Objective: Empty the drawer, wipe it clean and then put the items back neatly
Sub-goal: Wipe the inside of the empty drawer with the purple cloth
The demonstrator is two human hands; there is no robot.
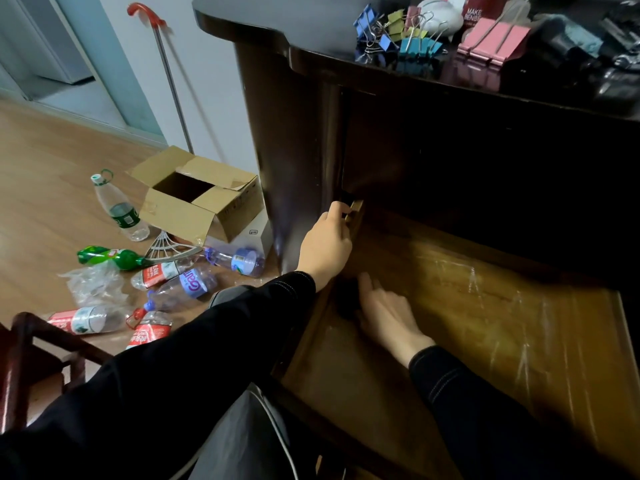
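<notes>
Brown drawer [519, 306]: a small black thing [347, 199] sits in its far left corner. Left hand [325, 244] pinches it; right hand [388, 317] lies open nearby.

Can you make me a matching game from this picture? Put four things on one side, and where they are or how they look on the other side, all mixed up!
Things:
1. pink binder clips
2. cardboard box
3. green bottle
4. right hand

Places or states:
A. lying on its side on the floor
B. inside the pulled-out drawer
C. on the desk top
D. open, with its flaps spread

Pairs: 1-C, 2-D, 3-A, 4-B
</notes>
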